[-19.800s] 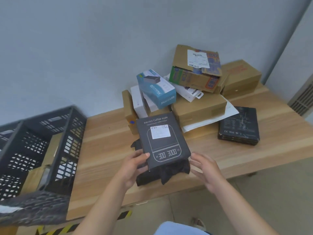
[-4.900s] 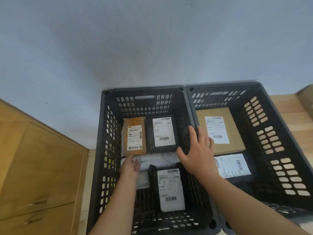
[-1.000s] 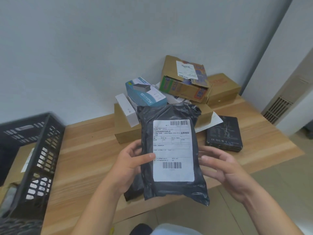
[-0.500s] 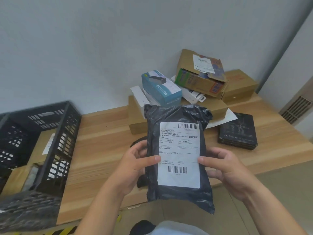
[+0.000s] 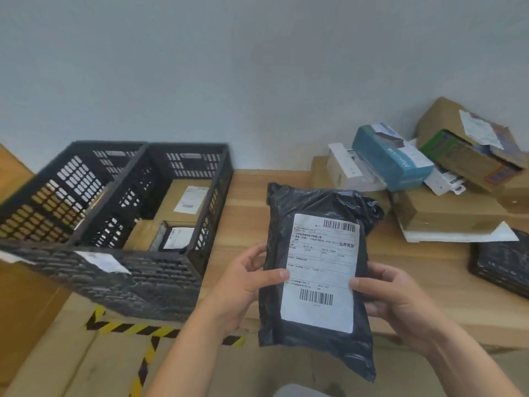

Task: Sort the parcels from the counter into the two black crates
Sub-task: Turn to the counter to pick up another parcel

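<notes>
I hold a black plastic mailer bag (image 5: 315,204) with a white shipping label upright over the counter's front edge. My left hand (image 5: 246,279) grips its left side, thumb on the label. My right hand (image 5: 392,296) grips its right side the same way. Two black crates stand side by side to the left: the right crate (image 5: 211,207) holds a brown box and a dark parcel with labels, and the left crate (image 5: 43,196) shows little of its inside. A pile of parcels sits at the back right, with a teal box (image 5: 392,156) and a torn brown box (image 5: 469,144) on top.
The wooden counter (image 5: 246,202) runs from the crates to the right edge. A flat black box (image 5: 503,262) lies at the far right. Yellow-black tape (image 5: 137,330) marks the floor below the crates. A wooden cabinet (image 5: 14,173) stands at the far left.
My view has swung left, so both crates now show fully and the pile sits at the far right. Both hands keep the same grip on the black mailer, carried leftward.
</notes>
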